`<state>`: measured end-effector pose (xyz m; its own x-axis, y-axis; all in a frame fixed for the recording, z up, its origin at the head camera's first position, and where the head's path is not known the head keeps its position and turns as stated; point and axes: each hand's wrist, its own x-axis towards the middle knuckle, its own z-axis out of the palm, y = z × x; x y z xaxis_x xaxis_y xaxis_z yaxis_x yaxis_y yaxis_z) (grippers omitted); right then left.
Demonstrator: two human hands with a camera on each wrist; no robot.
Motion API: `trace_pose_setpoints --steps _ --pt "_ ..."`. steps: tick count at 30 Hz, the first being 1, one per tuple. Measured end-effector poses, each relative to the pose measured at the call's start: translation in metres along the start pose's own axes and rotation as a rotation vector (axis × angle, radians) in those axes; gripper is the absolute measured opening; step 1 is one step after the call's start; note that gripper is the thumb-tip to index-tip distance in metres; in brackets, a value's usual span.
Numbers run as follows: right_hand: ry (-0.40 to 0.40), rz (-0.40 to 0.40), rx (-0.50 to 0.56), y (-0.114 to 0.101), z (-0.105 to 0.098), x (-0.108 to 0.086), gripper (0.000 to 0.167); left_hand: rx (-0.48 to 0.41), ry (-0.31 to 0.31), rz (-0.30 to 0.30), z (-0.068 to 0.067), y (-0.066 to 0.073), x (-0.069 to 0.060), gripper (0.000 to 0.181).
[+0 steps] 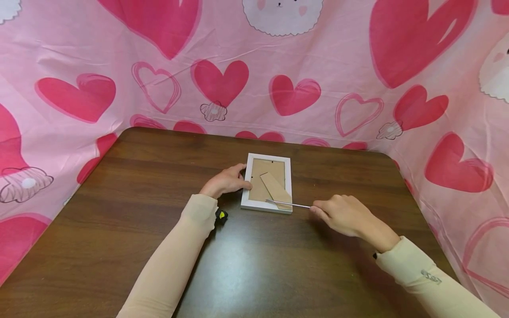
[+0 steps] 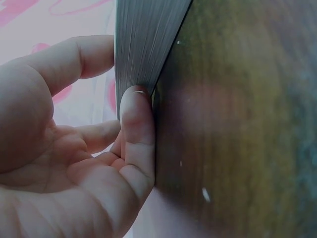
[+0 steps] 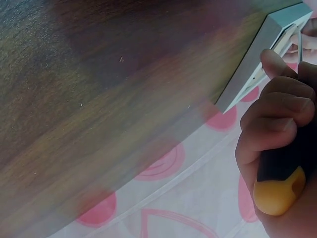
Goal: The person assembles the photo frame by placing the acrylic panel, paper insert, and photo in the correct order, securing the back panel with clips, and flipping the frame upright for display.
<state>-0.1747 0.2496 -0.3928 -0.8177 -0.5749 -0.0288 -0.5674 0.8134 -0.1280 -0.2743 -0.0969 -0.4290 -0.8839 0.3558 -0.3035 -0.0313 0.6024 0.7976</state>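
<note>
A white picture frame (image 1: 270, 157) lies face down on the table, its brown backing board and angled stand leg (image 1: 277, 191) showing. My left hand (image 1: 226, 180) grips the frame's left side, with the thumb over the rim. In the left wrist view, fingers touch the frame's side wall (image 2: 146, 39) close to the tabletop. My right hand (image 1: 343, 215) holds a screwdriver (image 1: 294, 204) from the right, fingers curled round its black and yellow handle (image 3: 280, 191). The metal shaft reaches across the lower part of the stand leg, its tip near the frame's bottom rim.
The dark brown wooden table (image 1: 246, 274) runs out on every side of the frame. Pink cloth with hearts (image 1: 294, 95) hangs behind and beside it. A small black thing with a yellow mark (image 1: 221, 215) shows beside the left cuff.
</note>
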Motion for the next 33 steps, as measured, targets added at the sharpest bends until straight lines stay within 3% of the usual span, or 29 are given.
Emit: trace_pose_setpoints --steps 24,33 --pt "0.002 -0.004 -0.005 0.0003 0.0002 0.0 0.035 -0.015 -0.021 -0.021 -0.0023 0.0008 -0.0019 0.086" --pt "-0.059 0.023 0.013 -0.0002 0.0015 0.0021 0.033 -0.026 -0.03 -0.01 -0.0025 0.0015 -0.0028 0.085"
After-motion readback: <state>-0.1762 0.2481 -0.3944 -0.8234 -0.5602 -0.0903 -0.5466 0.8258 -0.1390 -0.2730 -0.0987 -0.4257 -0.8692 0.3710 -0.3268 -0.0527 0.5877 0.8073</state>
